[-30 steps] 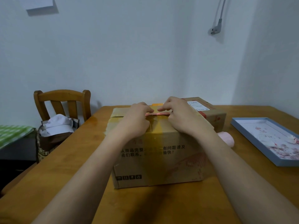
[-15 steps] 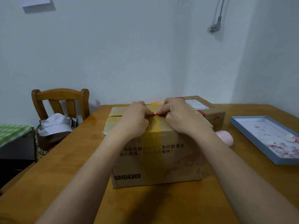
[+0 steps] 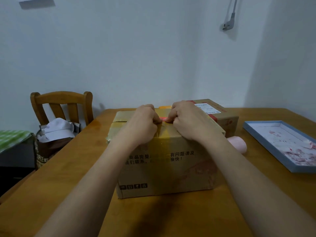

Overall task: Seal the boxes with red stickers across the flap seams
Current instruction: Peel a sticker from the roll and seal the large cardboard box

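Note:
A large brown cardboard box (image 3: 164, 170) with printed black characters stands on the wooden table in front of me. Both hands rest on its top. My left hand (image 3: 142, 124) and my right hand (image 3: 189, 120) have curled fingers that meet at a small red sticker (image 3: 163, 119) on the top flap seam, pinching or pressing it. Only a sliver of the sticker shows between the fingertips. A second, smaller cardboard box (image 3: 220, 113) with a white label and red tape stands behind at the right.
A shallow blue tray (image 3: 266, 144) with pink and red scraps lies at the right. A pink roll (image 3: 238, 145) sits beside the big box. A wooden chair (image 3: 61, 103) with a bag and white cap stands at the left, near the table edge.
My hands have drawn closer together over the sticker, so less of the red strip shows now. The view has shifted slightly downward.

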A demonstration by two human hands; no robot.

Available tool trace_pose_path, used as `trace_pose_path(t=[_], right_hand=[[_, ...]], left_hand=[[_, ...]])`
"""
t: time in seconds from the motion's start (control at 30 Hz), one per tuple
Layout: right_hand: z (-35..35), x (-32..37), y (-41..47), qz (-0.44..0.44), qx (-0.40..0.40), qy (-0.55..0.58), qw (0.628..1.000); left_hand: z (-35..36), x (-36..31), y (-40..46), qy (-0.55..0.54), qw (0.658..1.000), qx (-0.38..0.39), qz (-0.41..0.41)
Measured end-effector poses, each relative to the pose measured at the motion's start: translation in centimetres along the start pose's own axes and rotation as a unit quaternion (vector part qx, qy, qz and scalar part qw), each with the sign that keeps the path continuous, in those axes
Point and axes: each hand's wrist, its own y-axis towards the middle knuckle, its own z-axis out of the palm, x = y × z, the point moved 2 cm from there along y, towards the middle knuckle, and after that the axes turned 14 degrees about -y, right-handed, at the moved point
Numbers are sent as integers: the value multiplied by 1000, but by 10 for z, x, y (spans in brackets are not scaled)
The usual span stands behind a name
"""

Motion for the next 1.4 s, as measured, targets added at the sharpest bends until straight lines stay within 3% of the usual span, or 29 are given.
trace_pose_path(t=[0.13,0.4,0.6,0.73,0.9,1.2,1.3,1.4], right_hand=[[-1,0,-1,-8,-23,-1,1000],[0,1,1,-10,4,-10,1000],[2,-11,1,86,-51,77,992],[4,-11,2,89,-51,76,992],[9,-11,4,101,-19,28,994],[7,-10,1,119,-53,-37,991],[3,-14,3,123,-20,-2,992],[-4,-21,1,136,16,107,985]], left_hand=[[-2,-2,-2,-10,1000,-25,-9],[-1,-1,-1,-13,1000,-7,-6],[-3,0,-5,-43,997,-58,-11],[-3,-1,-6,-39,996,-76,-4],[0,5,-1,-34,997,-66,-21],[1,3,-1,-47,994,-76,-66],[0,3,-1,-61,991,-92,-76],[-5,6,-1,-88,985,-123,-84]])
